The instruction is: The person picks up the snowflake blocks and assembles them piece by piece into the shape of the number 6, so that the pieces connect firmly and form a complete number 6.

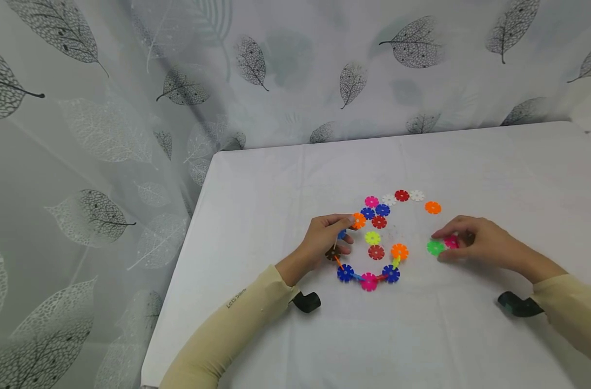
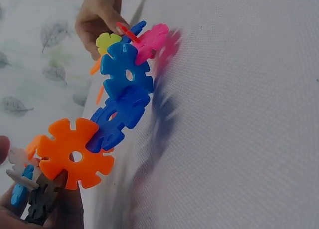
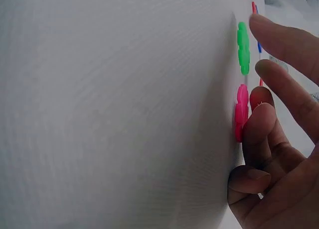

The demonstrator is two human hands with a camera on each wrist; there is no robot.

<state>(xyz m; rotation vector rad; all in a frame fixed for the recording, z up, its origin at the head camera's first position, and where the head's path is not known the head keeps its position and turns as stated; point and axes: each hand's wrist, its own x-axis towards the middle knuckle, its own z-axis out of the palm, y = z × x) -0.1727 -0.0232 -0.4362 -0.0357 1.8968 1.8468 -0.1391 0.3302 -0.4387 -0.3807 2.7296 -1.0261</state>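
My left hand [image 1: 324,237] pinches the end of a chain of notched plastic discs, near an orange disc [image 1: 358,220]. The chain curves through brown, orange and blue discs [image 1: 345,273], a pink disc [image 1: 369,281] and another blue disc to an orange one [image 1: 400,252]. In the left wrist view, blue discs [image 2: 127,72] slot edge to edge with an orange disc [image 2: 75,154]. My right hand [image 1: 485,243] hovers over a green disc [image 1: 435,247] and a pink disc [image 1: 451,241], thumb and index finger apart. Its other fingers bend beside the pink disc [image 3: 241,112].
Loose discs lie beyond the chain: yellow [image 1: 373,238], red [image 1: 376,252], blue [image 1: 382,209], pink [image 1: 371,201], white [image 1: 417,195] and orange [image 1: 432,207]. A white cloth covers the table [image 1: 256,189]. Leaf-printed curtains [image 1: 286,81] hang behind and at the left.
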